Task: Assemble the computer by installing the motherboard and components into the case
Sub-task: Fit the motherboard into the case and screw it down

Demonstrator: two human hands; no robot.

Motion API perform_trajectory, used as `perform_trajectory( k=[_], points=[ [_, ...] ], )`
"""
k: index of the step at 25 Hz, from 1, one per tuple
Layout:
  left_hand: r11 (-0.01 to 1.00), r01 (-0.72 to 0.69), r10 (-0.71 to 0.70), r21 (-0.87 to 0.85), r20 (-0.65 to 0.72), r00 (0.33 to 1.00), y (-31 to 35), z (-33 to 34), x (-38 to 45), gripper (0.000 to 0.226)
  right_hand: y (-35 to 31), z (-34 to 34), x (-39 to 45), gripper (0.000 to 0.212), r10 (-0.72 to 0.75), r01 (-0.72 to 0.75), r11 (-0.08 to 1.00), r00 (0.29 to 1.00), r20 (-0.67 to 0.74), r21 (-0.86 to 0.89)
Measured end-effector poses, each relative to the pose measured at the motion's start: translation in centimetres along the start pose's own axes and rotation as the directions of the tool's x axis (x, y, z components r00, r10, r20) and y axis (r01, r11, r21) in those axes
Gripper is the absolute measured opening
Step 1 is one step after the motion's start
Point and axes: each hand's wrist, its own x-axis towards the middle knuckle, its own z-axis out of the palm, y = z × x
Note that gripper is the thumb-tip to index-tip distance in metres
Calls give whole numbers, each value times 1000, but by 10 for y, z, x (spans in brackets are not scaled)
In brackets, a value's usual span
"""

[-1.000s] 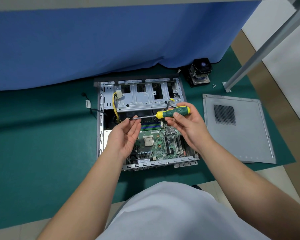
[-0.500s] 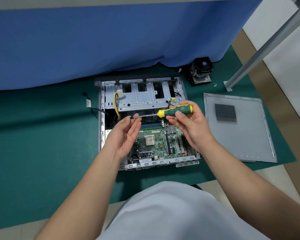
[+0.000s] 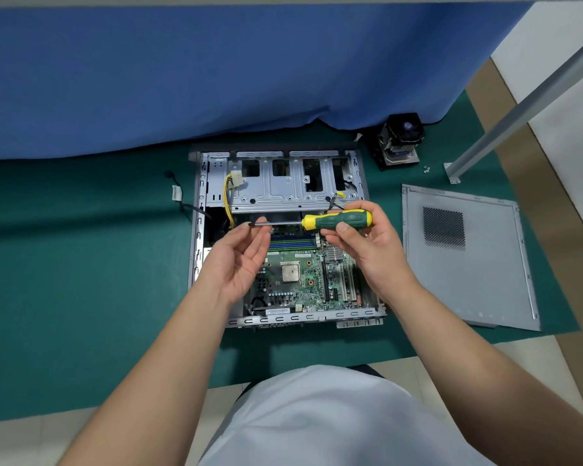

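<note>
An open grey computer case (image 3: 199, 210) lies flat on a green mat. A green motherboard (image 3: 303, 280) with a bare CPU socket sits inside it. Above the case my right hand (image 3: 367, 243) holds the green-and-yellow handle of a screwdriver (image 3: 337, 220), which lies level and points left. My left hand (image 3: 239, 257) is palm up with its fingertips at the screwdriver's tip. Whether a screw sits between those fingers is too small to tell.
The case's grey side panel (image 3: 468, 257) lies on the mat to the right. A CPU cooler with fan (image 3: 401, 139) stands behind it, small screws (image 3: 426, 169) beside a slanted metal post (image 3: 519, 109). A blue cloth (image 3: 216, 68) hangs along the back. A loose cable (image 3: 179, 196) lies left of the case.
Both hands have stayed above the case with the screwdriver held level. The left fingertips have kept touching its tip, with only slight shifts.
</note>
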Motion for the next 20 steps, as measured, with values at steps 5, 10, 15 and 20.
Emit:
perform_trajectory(
  k=[5, 10, 15, 20],
  points=[
    [998, -66, 67, -15, 91, 994, 1, 1, -1, 10, -2, -4, 4, 27, 0, -2, 998, 1000, -21, -68],
    [998, -61, 59, 7, 171, 984, 11, -1, 2, 14, -4, 7, 2, 25, -44, 36, 996, 993, -105, -76],
    [994, -60, 48, 87, 128, 991, 33, -15, 6, 21, 7, 32, -1, 24, 0, -16, 998, 967, -254, -61],
    [988, -11, 2, 155, 56, 998, 43, -24, 6, 28, 27, 58, -6, 31, 94, -80, 995, 916, -390, 51]
  ],
)
